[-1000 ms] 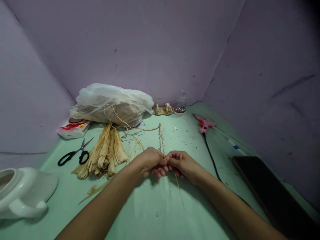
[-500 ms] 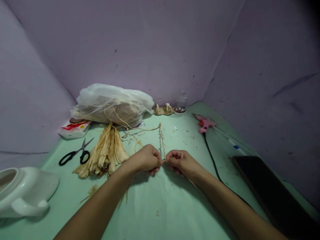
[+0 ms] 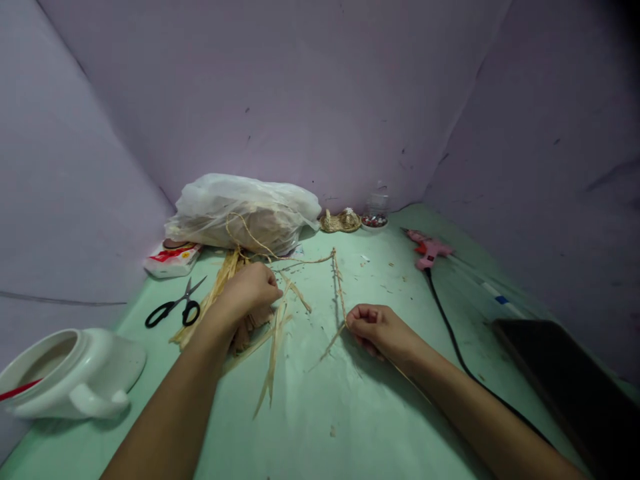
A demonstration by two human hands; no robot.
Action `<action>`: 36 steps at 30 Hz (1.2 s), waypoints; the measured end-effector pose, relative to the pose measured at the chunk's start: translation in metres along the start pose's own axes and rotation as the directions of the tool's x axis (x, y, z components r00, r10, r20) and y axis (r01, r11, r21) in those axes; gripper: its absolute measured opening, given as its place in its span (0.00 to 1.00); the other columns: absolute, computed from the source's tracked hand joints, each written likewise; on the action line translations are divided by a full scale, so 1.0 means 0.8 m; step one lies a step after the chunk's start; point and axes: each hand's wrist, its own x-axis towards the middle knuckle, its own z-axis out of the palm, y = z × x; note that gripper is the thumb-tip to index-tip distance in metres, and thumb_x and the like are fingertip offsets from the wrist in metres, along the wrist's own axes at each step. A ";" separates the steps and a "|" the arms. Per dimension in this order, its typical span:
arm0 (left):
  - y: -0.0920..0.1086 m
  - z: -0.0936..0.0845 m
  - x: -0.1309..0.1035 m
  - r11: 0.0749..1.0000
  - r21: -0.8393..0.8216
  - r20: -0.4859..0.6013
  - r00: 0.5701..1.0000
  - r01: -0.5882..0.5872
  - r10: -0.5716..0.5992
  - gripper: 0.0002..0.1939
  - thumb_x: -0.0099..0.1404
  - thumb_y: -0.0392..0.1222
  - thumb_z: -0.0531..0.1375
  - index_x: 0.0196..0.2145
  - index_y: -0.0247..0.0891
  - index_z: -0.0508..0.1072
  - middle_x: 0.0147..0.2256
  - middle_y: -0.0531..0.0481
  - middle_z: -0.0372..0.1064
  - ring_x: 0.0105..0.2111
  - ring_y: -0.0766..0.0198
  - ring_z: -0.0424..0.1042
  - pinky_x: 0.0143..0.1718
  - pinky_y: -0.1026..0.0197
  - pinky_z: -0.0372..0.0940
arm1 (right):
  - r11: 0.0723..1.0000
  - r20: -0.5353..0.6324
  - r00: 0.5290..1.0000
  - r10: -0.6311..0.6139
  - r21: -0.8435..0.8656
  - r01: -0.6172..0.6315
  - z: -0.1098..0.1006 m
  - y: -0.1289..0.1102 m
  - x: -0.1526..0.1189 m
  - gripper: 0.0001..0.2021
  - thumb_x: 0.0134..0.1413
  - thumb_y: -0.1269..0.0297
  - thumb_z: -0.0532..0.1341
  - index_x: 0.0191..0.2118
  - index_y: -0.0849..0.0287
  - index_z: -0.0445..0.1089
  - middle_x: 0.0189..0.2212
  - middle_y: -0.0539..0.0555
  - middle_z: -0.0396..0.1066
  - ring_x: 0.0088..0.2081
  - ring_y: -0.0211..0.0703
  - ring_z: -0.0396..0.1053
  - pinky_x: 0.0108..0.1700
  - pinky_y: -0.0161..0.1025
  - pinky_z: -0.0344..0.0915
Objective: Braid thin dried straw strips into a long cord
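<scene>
A thin twisted straw-coloured cord runs from a small peg-like point on the green table down to my right hand, which pinches its lower end. Loose strand ends stick out to both sides of those fingers. My left hand is over the bundle of dried pale strips, its fingers curled; what they hold, if anything, is hidden. Several loose strips lie just right of the bundle. From the top of the cord another length loops back toward the plastic bag.
Black-handled scissors lie open left of the bundle, near a white vessel and a red-and-white packet. At the right are a pink glue gun with its cable and a dark flat device. A bead container stands behind.
My left hand has left the cord's lower end and moved left and up to the strip bundle. My right hand still pinches the cord. The camera view has shifted slightly.
</scene>
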 end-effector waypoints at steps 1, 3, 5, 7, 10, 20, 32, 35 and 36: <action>0.005 0.004 -0.002 1.000 0.018 0.024 1.000 0.020 -0.020 0.06 0.42 0.42 0.59 0.16 0.36 0.70 0.16 0.50 0.62 0.19 0.65 0.61 0.22 0.65 0.50 | 1.000 -0.001 1.000 0.004 0.000 -0.004 0.000 0.000 0.000 0.02 0.40 0.68 0.55 0.23 0.59 0.59 0.10 0.42 0.55 0.09 0.26 0.47 0.11 0.27 0.43; 0.013 0.013 -0.006 0.994 0.089 0.048 0.997 0.058 -0.062 0.06 0.41 0.42 0.59 0.17 0.36 0.70 0.16 0.49 0.63 0.19 0.65 0.61 0.22 0.65 0.50 | 1.000 -0.003 1.000 0.009 0.002 -0.009 0.000 0.001 0.000 0.02 0.40 0.69 0.55 0.23 0.60 0.59 0.10 0.42 0.55 0.09 0.26 0.47 0.11 0.27 0.43; 0.018 0.020 -0.007 0.983 0.170 0.032 0.996 0.075 -0.082 0.04 0.41 0.38 0.58 0.19 0.36 0.71 0.16 0.49 0.63 0.20 0.65 0.62 0.23 0.64 0.51 | 1.000 -0.003 1.000 0.012 0.007 -0.012 0.000 0.000 0.000 0.02 0.40 0.69 0.55 0.23 0.60 0.59 0.10 0.43 0.55 0.09 0.26 0.48 0.10 0.26 0.43; 0.020 0.024 -0.006 0.982 0.180 0.035 0.997 0.060 -0.067 0.06 0.41 0.34 0.56 0.20 0.35 0.71 0.17 0.49 0.64 0.20 0.65 0.62 0.23 0.65 0.51 | 1.000 -0.009 1.000 0.018 0.012 -0.018 0.001 -0.002 -0.001 0.02 0.40 0.70 0.54 0.23 0.60 0.59 0.10 0.43 0.55 0.09 0.25 0.47 0.10 0.26 0.43; 0.023 0.026 -0.006 0.997 -0.049 0.155 0.985 -0.066 0.073 0.06 0.42 0.34 0.55 0.20 0.34 0.71 0.18 0.51 0.63 0.20 0.68 0.60 0.22 0.66 0.52 | 1.000 -0.017 1.000 0.023 0.019 -0.023 0.002 -0.006 -0.002 0.02 0.41 0.71 0.53 0.23 0.60 0.59 0.10 0.42 0.55 0.09 0.25 0.47 0.10 0.26 0.43; 0.062 0.072 -0.024 0.790 -0.612 0.414 0.863 0.028 0.290 0.04 0.41 0.36 0.58 0.18 0.31 0.68 0.11 0.58 0.55 0.13 0.75 0.51 0.15 0.68 0.47 | 0.999 0.005 1.000 -0.019 0.031 0.019 0.000 -0.003 -0.001 0.01 0.41 0.69 0.54 0.23 0.61 0.60 0.11 0.42 0.57 0.10 0.25 0.48 0.09 0.25 0.43; 0.068 0.071 -0.024 0.607 -0.751 0.443 0.880 0.260 0.171 0.01 0.44 0.32 0.56 0.20 0.33 0.65 0.10 0.58 0.54 0.10 0.76 0.51 0.11 0.71 0.45 | 0.998 0.012 1.000 -0.022 0.059 0.021 -0.001 -0.002 0.000 0.02 0.42 0.69 0.54 0.24 0.61 0.60 0.11 0.42 0.57 0.09 0.25 0.48 0.09 0.25 0.43; 0.069 0.061 -0.027 0.564 -0.763 0.492 0.850 0.317 0.187 0.02 0.44 0.33 0.56 0.20 0.33 0.64 0.12 0.57 0.57 0.09 0.76 0.52 0.10 0.72 0.44 | 0.998 0.018 0.999 -0.026 0.051 0.025 0.000 -0.003 0.000 0.02 0.42 0.69 0.55 0.24 0.61 0.60 0.11 0.42 0.57 0.09 0.25 0.48 0.09 0.25 0.44; 0.069 0.060 -0.028 0.570 -0.759 0.507 0.836 0.316 0.211 0.02 0.44 0.33 0.56 0.20 0.33 0.64 0.13 0.56 0.59 0.10 0.76 0.53 0.10 0.71 0.45 | 0.998 0.021 0.999 -0.032 0.046 0.031 0.000 -0.002 0.001 0.02 0.42 0.69 0.55 0.24 0.61 0.60 0.11 0.42 0.57 0.09 0.25 0.48 0.09 0.25 0.44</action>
